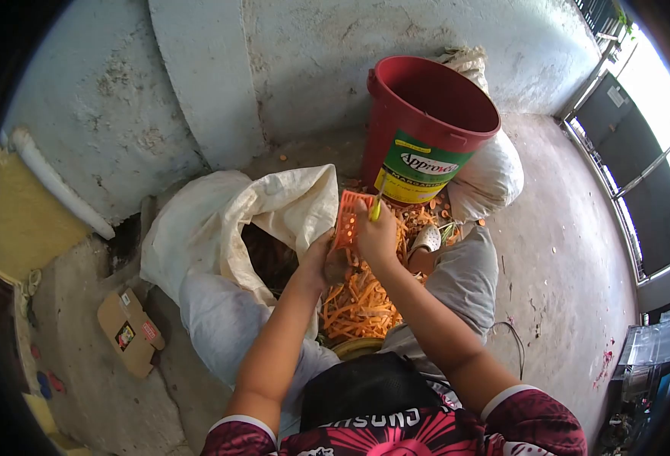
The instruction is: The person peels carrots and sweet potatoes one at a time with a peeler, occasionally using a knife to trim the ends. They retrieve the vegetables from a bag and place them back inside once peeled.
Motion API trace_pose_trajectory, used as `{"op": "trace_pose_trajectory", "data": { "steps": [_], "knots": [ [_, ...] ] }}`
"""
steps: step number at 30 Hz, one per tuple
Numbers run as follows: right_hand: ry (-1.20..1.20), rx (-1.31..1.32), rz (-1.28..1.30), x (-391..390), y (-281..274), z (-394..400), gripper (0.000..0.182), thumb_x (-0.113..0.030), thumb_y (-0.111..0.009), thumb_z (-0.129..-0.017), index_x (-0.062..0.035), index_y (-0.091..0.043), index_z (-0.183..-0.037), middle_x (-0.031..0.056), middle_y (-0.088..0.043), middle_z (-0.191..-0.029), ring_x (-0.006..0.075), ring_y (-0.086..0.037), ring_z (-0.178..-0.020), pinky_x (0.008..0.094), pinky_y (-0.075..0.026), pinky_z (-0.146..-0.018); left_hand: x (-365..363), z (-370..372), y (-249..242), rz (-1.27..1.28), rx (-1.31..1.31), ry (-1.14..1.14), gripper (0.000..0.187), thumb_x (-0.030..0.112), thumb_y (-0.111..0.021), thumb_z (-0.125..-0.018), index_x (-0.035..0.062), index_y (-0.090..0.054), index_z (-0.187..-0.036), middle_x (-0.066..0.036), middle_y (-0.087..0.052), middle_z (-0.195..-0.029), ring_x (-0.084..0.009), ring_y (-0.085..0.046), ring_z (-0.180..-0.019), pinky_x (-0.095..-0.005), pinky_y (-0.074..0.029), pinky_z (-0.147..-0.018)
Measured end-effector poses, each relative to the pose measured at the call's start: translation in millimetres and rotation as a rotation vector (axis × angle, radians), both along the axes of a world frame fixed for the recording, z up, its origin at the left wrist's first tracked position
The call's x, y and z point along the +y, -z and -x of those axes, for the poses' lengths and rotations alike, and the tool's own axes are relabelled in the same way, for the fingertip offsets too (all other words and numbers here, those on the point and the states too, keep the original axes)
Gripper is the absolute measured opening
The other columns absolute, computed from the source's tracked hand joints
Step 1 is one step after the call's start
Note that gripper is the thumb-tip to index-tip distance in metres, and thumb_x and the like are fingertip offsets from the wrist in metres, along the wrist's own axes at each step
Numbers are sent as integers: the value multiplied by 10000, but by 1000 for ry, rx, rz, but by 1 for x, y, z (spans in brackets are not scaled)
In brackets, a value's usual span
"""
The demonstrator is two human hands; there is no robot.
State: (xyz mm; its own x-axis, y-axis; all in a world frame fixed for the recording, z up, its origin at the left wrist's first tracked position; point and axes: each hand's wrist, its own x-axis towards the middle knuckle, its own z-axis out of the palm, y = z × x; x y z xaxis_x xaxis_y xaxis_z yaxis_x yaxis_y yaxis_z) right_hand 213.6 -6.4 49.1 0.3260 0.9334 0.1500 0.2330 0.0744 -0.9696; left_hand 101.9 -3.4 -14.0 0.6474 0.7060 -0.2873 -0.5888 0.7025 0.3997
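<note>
Red round bucket (426, 114), green and yellow label reading "Approve", under it "MARGARINE". Right hand (378, 235) fingers wrapped round yellow-handled peeler (376, 209). Left hand (321, 262) fingers closed on carrot (345, 220), bumpy orange, held up just before bucket. Heap of thin orange peels (359, 304) below hands. Soft white sack (221, 220) open at left. Flat brown cardboard box (128, 331) on rough grey floor (563, 251).

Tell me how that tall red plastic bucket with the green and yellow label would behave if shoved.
The tall red plastic bucket stands upright on the concrete floor; it looks empty from here, so probably light and easy to slide. Being tall, it might tip if pushed near the rim. The white stuffed sack beside it would likely block movement that way.
</note>
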Motion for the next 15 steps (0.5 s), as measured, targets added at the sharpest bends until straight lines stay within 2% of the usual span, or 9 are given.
{"op": "trace_pose_trajectory", "data": {
  "steps": [3, 6, 9, 11, 12, 14, 15],
  "knots": [
    [-16, -75, -57, -7, 4, 8, 170, -161, -482, -818, 0, -490, -765, 71, -516, -599, 127, -470, -537, 272, -391, -512, -4, -8, -8, 27, 144, -99, 249, 265, -387, -833, 76, -515, -932, -50, -571, -752, -154, -565, -598, -274, -468, -492],
    [28, -193, -43, -7, 12, 8, 174, -163, -489, -814, 7, -491, -782, 98, -526, -612, 158, -486, -546, 278, -398, -529, -5, -6, -8, 35, -8, -83, 228, 206, -375, -840, 56, -517, -937, -58, -593, -812, -183, -600, -678, -295, -511, -562],
    [54, -258, 26, -6, 14, 7, 189, -179, -491, -816, 8, -501, -796, 121, -540, -633, 188, -523, -582, 286, -407, -546, -16, -7, -24, 121, 133, -199, 216, 196, -382, -841, 55, -523, -925, -55, -589, -790, -171, -591, -648, -290, -502, -536],
    [74, -283, 36, -2, 18, 7, 198, -189, -485, -820, 7, -507, -802, 138, -551, -650, 219, -546, -608, 295, -412, -553, -1, 2, -6, -9, 47, 36, 231, 221, -383, -851, 51, -517, -932, -55, -581, -769, -156, -577, -619, -285, -491, -526],
    [143, -311, 11, 2, 20, 5, 179, -177, -499, -800, 2, -500, -804, 162, -551, -661, 268, -546, -630, 332, -414, -555, 4, 5, -4, -75, 4, 152, 239, 234, -384, -856, 49, -514, -935, -55, -576, -759, -149, -569, -605, -283, -485, -522],
    [280, -368, -41, 19, 24, -5, 158, -153, -527, -762, -8, -487, -808, 210, -551, -684, 365, -547, -673, 406, -416, -559, 0, 2, 0, -91, 135, 124, 270, 274, -373, -864, 55, -509, -940, -53, -566, -736, -139, -553, -579, -274, -472, -512],
    [345, -372, -17, 32, 24, -21, 158, -137, -527, -749, -20, -502, -852, 207, -556, -697, 369, -550, -689, 412, -418, -574, -5, -1, -1, -98, 200, 107, 285, 295, -367, -869, 57, -506, -942, -52, -561, -724, -134, -544, -566, -270, -466, -507]
  ]
}}
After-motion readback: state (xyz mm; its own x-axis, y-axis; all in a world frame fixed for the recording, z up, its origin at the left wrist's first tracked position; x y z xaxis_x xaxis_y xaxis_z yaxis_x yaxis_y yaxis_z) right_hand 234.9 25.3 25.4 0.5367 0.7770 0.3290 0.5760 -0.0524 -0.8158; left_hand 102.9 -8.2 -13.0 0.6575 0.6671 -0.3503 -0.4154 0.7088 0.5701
